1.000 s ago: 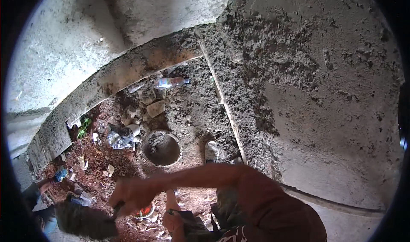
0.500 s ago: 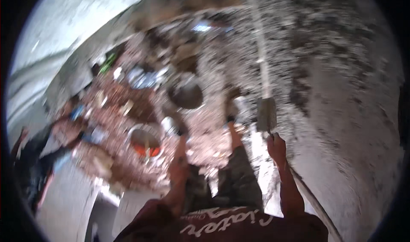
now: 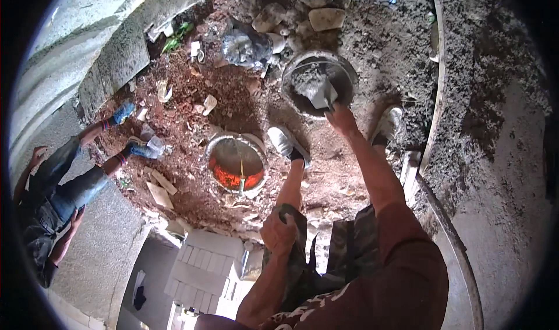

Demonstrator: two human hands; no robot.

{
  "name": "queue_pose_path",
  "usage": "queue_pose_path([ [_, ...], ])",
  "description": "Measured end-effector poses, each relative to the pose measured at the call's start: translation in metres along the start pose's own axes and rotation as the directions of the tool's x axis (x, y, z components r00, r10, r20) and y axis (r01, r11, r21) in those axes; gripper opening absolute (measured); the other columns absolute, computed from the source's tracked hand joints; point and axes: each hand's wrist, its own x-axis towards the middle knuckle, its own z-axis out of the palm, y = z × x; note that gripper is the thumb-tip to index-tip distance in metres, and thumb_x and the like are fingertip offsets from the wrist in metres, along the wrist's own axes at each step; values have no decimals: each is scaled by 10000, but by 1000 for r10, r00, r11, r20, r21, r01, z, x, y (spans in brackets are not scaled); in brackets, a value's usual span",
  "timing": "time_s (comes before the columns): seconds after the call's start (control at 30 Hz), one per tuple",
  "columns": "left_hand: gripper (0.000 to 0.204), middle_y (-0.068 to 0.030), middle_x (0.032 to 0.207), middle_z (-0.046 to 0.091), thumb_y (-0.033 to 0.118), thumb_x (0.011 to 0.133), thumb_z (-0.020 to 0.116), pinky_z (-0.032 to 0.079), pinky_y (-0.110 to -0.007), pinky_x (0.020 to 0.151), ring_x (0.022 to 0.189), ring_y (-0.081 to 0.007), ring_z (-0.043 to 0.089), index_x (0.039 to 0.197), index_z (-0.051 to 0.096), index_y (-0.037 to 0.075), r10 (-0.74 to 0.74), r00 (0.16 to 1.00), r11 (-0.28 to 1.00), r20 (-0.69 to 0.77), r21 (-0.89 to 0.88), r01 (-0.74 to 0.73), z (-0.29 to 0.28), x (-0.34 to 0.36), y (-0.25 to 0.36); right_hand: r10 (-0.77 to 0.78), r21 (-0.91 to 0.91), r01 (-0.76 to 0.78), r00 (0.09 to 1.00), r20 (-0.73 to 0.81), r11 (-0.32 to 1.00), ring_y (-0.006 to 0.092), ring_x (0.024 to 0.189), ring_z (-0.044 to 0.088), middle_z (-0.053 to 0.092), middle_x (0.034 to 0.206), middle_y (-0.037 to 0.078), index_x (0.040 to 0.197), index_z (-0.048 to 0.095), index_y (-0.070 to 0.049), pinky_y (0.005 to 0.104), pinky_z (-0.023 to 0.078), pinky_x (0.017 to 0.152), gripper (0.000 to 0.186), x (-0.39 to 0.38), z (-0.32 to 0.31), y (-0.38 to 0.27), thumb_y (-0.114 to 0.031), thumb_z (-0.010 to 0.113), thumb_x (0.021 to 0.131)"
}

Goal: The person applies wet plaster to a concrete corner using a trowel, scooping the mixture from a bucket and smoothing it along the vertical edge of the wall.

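Observation:
My right hand (image 3: 342, 121) is closed round the handle of a trowel (image 3: 324, 95). The trowel's pale blade sits inside a round, mortar-stained bucket (image 3: 286, 85), touching the wet grey mortar (image 3: 307, 81) there. My right arm reaches forward over my right leg. Close to my left knee, my left hand (image 3: 279, 232) is curled into a fist. A small dark shape shows at the top of that fist, and I cannot make out what it is.
A second bucket (image 3: 259, 149), orange inside with a stick-like tool (image 3: 241, 178), stands left of my feet. A crumpled plastic bag (image 3: 244, 46) and stones lie ahead. At far left another person (image 3: 55, 205) sits on a ledge. A long pole (image 3: 435, 97) runs along the right.
My right hand with the trowel has moved left and forward, from beside the right-hand pole into the mortar bucket. My left hand stays near my left knee. The view has shifted and sharpened.

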Motion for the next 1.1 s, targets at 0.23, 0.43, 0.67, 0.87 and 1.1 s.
queue_pose_path([
  [0.23,405,-193,923,640,328,743,586,478,-424,778,862,-340,617,997,614,14,16,999,993,31,-114,-12,-25,1,21,150,-145,-156,987,-51,977,335,831,605,626,877,163,985,586,-84,432,478,726,236,-42,-87,-18,-260,510,847],
  [0.43,438,-172,814,631,409,726,601,494,-459,703,804,-355,622,913,584,14,221,973,971,-61,-83,-226,65,-9,15,-378,-267,303,877,-298,915,275,875,569,560,870,117,905,570,-60,397,479,772,153,-43,-188,-125,-106,540,762],
  [0.67,449,-186,863,627,389,756,590,489,-463,744,826,-363,621,953,577,-14,163,959,986,-230,19,-163,45,-29,69,-901,535,757,434,19,375,253,771,603,575,822,107,844,574,-42,374,498,691,153,-131,-340,-358,-193,579,823],
  [0.87,418,-177,838,637,392,757,571,493,-464,725,806,-355,627,928,602,12,220,969,975,-114,52,-215,36,-22,103,-939,304,953,109,-326,5,241,888,588,601,1016,114,1099,555,8,353,494,811,346,-75,-583,-70,-273,469,917],
  [1.1,389,-166,809,647,396,758,548,497,-465,702,783,-346,633,899,631,43,257,963,960,78,93,-264,-3,-16,119,399,327,-230,505,-765,917,62,502,472,510,589,18,873,560,-33,235,394,447,169,-353,-573,-47,-187,504,912],
])
